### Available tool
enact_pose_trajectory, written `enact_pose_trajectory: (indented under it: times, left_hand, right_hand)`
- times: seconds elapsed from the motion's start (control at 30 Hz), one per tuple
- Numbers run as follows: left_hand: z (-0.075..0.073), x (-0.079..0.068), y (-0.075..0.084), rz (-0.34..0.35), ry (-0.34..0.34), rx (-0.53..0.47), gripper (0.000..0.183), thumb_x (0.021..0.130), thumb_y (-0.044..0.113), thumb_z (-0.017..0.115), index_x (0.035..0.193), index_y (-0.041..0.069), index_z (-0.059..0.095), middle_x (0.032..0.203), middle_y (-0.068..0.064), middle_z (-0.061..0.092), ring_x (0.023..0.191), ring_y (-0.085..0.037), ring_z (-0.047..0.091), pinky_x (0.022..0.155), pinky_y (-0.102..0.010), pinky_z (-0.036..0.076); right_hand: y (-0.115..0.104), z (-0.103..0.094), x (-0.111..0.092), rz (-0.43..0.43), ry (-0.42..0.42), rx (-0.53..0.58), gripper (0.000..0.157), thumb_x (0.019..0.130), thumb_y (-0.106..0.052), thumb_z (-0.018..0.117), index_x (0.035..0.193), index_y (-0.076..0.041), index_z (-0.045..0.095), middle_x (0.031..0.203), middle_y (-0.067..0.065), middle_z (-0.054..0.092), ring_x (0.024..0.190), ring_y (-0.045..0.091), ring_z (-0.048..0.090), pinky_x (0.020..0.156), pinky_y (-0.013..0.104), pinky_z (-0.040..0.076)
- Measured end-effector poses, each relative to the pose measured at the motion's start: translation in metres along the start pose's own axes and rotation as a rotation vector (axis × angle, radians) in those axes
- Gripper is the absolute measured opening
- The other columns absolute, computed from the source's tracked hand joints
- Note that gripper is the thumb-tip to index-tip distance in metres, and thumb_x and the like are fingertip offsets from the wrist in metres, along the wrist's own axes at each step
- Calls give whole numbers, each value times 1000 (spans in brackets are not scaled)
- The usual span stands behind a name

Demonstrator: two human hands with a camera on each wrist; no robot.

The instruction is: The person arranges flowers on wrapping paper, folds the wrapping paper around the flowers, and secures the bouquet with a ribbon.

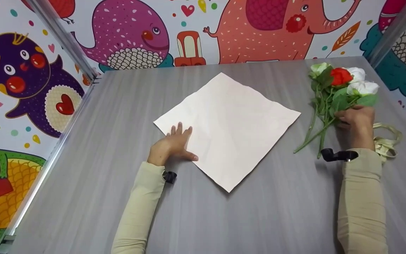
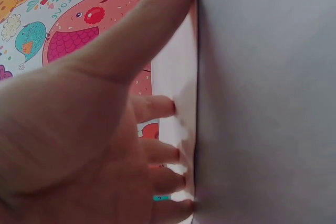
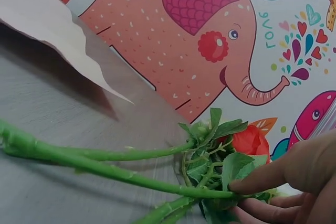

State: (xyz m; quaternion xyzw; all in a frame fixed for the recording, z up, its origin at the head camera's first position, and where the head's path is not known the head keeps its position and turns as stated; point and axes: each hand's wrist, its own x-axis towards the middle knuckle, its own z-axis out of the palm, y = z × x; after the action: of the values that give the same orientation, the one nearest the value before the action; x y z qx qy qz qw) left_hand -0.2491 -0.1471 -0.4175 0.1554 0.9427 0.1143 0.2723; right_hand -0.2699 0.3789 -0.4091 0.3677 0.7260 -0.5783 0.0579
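A pale pink sheet of paper (image 1: pixel 238 123) lies on the table with one corner toward the person. My left hand (image 1: pixel 173 144) rests at its lower left edge, fingers spread and thumb apart; the left wrist view shows the fingertips against the paper (image 2: pixel 170 72). On the right lies a loose bunch of artificial flowers, a red one (image 1: pixel 341 76) and white ones (image 1: pixel 364 88) among green leaves. My right hand (image 1: pixel 360 121) pinches a green flower stem (image 3: pixel 131 179) just below the leaves, between thumb and fingers. Other stems stretch out beside it.
A cream ribbon (image 1: pixel 386 146) lies loosely looped beside the right wrist. The grey wood-grain table (image 1: pixel 93 169) has metal posts (image 1: pixel 65 38) at its back corners. Walls with cartoon animals (image 1: pixel 270 31) stand behind it and at its sides.
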Motion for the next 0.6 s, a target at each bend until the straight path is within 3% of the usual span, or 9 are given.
enact_pose_trajectory:
  times: [0.17,0.23,0.33,0.47,0.57,0.6]
  left_hand:
    - [-1,-2,2,-7,-11,14,112,85,47,77,161,4,7,163,-33,-9,152,-52,-6,124,-60,9]
    - [-1,-3,3,-13,-14,19,112,85,47,77,161,5,7,164,-33,-9,152,-51,-6,124,-60,9]
    - [-1,-4,3,-12,-8,13,111,85,47,76,161,4,7,164,-32,-9,152,-51,-6,124,-60,9]
    - [-1,-4,3,-7,-2,-5,111,85,46,77,161,4,8,164,-32,-10,152,-51,-6,124,-61,9]
    - [-1,-4,3,-5,0,-3,111,85,46,77,161,4,8,164,-33,-9,152,-52,-5,124,-61,9]
    - [-1,-4,3,-5,0,-2,111,85,46,77,161,4,8,163,-33,-9,152,-52,-5,124,-61,10]
  right_hand:
    - [-4,-3,-4,39,-7,141,95,87,-3,71,162,-22,15,73,-13,58,62,3,68,69,22,59]
    - [-6,-4,-6,48,-8,178,95,88,-3,71,162,-26,16,73,-14,58,61,3,68,69,23,59]
    - [-9,-3,-9,61,12,218,96,87,1,70,161,-30,17,104,-11,57,69,1,65,69,24,59]
    - [-14,-2,-12,72,47,252,94,87,3,68,159,-35,21,146,-5,44,85,1,62,68,25,59]
    - [-18,-3,-16,74,64,253,91,89,-3,69,158,-39,22,161,-8,30,106,2,58,81,27,59]
    - [-19,-3,-18,77,56,322,89,90,-3,68,157,-41,24,163,-8,28,115,4,57,92,31,57]
